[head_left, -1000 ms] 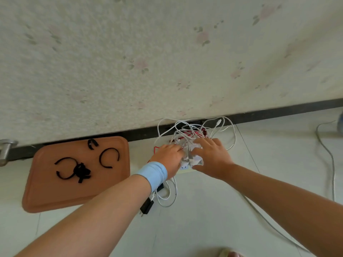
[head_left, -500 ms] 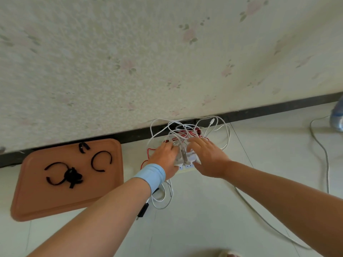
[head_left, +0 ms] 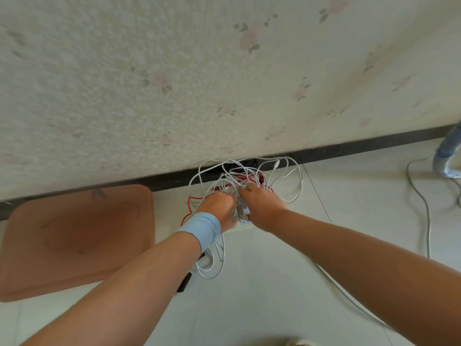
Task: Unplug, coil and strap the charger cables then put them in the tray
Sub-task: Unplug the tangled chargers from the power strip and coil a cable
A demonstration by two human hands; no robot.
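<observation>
Tray [head_left: 30, 270] lies on the floor by the wall. The frame is motion-blurred, so inside it we only make out faint dark smears [head_left: 98, 194] and cannot tell what they are. No cables in the tray. Cables [head_left: 239, 178] are a white tangle on the floor just right of the tray, against the skirting, with a red cable [head_left: 259, 177] mixed in. Left hand [head_left: 219, 208], with a blue wristband [head_left: 202, 229], sits at the tangle's tray-side edge, knuckles up and fingers curled over the white chargers [head_left: 242, 211]. Right hand [head_left: 264, 208] is on the far side of those chargers from the tray, fingers bent down and gripping them too. The hands almost touch, with the chargers squeezed between them. Most of the tangle lies past the fingertips, toward the wall. More white loops run under the left wrist, with a black plug [head_left: 183, 283] beside the forearm, near the tray's right edge. A grey cord [head_left: 427, 221] lies well right of the tray.
</observation>
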